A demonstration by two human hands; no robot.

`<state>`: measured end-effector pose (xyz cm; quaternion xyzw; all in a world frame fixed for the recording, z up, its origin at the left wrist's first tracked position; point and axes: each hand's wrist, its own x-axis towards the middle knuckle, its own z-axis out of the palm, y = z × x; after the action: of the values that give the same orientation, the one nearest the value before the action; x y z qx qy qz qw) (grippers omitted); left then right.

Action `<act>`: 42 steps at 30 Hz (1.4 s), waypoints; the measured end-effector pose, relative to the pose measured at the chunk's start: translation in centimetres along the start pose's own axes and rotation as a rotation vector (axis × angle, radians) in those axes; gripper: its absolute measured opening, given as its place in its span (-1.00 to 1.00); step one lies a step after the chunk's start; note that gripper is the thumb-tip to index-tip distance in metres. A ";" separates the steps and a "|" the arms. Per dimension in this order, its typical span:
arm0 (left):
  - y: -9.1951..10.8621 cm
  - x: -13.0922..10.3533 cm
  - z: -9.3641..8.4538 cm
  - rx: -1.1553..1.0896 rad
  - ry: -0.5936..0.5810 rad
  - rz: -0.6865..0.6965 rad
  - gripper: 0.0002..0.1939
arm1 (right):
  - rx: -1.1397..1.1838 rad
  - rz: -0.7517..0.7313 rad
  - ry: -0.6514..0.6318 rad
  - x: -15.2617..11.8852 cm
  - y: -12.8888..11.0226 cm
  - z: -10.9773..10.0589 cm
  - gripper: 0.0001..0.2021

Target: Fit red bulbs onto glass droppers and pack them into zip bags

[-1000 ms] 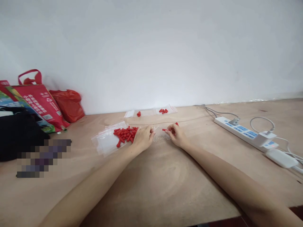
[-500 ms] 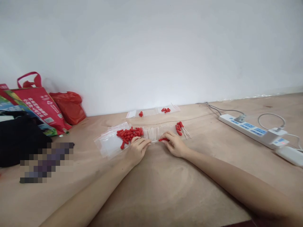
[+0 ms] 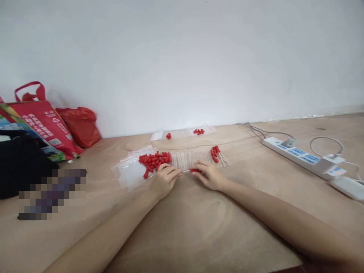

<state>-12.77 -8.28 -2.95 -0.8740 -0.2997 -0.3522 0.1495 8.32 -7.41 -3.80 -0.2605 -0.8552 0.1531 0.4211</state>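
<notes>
My left hand (image 3: 165,179) is closed, pinching a thin pale stick (image 3: 185,171) that lies level between my two hands. My right hand (image 3: 208,174) has its fingers closed on a small red rubber cap (image 3: 194,170), which meets the stick's right end. How far the stick goes into it is hidden. Just beyond my hands lies a row of pale sticks (image 3: 184,160). A pile of red caps (image 3: 155,161) sits left of the row, partly behind my left hand. To the right are several sticks with red tips (image 3: 216,149).
Clear zip bags (image 3: 126,171) lie under and left of the pile. Near the wall are further bags (image 3: 206,129) with red caps. A white power strip (image 3: 301,155) with cords stands right. At left are a red shopping bag (image 3: 48,121), a red plastic bag (image 3: 81,127) and a black bag (image 3: 25,167).
The red cap in my right hand has shifted slightly left and now meets the end of the stick from my left hand. The camera view has turned a little.
</notes>
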 end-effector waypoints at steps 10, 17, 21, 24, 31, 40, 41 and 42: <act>0.2 0.0 0.0 -0.058 -0.024 0.054 -0.81 | -0.019 -0.049 -0.007 -0.1 0.1 -0.1 -0.81; 0.2 0.2 -0.1 -0.077 -0.079 0.081 -0.80 | -0.032 -0.104 0.029 -0.3 0.0 0.0 -0.80; 0.5 0.2 -0.2 -0.073 -0.077 0.090 -0.80 | -0.076 -0.110 -0.002 -0.4 0.1 0.0 -0.80; 0.7 0.2 -0.3 -0.044 -0.078 0.109 -0.79 | -0.156 -0.130 -0.045 -0.5 0.2 0.0 -0.81; 1.3 0.3 -0.4 -0.002 -0.088 0.117 -0.78 | -0.236 -0.152 -0.126 -0.4 -0.1 -0.1 -0.82; 1.8 0.5 -0.4 -0.019 -0.087 0.089 -0.79 | -0.239 -0.154 -0.158 -0.2 -0.4 -0.1 -0.81; 1.8 0.5 -0.4 -0.027 -0.087 0.085 -0.79 | -0.242 -0.154 -0.165 -0.2 -0.5 -0.1 -0.81; 1.9 0.5 -0.4 -0.035 -0.087 0.081 -0.79 | -0.243 -0.153 -0.167 -0.2 -0.5 -0.1 -0.81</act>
<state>-11.52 -9.74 -2.36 -0.9023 -0.2642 -0.3128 0.1351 8.35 -7.93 -3.65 -0.2300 -0.9168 0.0372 0.3243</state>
